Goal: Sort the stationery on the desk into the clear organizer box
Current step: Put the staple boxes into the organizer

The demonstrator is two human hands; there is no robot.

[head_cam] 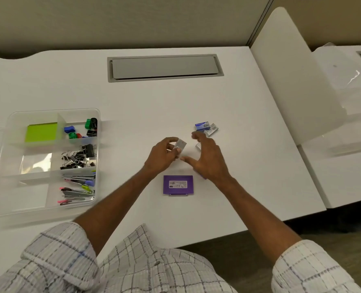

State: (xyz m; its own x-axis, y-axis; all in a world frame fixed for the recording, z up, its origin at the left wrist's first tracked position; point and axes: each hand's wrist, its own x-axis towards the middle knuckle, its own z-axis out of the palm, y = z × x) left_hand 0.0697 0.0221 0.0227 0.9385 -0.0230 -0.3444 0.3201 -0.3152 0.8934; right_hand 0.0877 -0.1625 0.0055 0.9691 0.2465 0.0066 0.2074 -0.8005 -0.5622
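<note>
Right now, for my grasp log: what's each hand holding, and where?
Left hand pinches small silver box by its near end; right hand holds nothing.

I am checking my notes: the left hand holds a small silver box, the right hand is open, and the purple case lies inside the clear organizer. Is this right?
One point is wrong. In the head view the purple case lies on the desk, outside the clear organizer. The rest stands: the left hand holds a small silver box and the right hand is open.

One clear organizer box (4,144), one green note pad (41,132), one purple case (178,185), four small boxes (201,126) on the surface.
</note>
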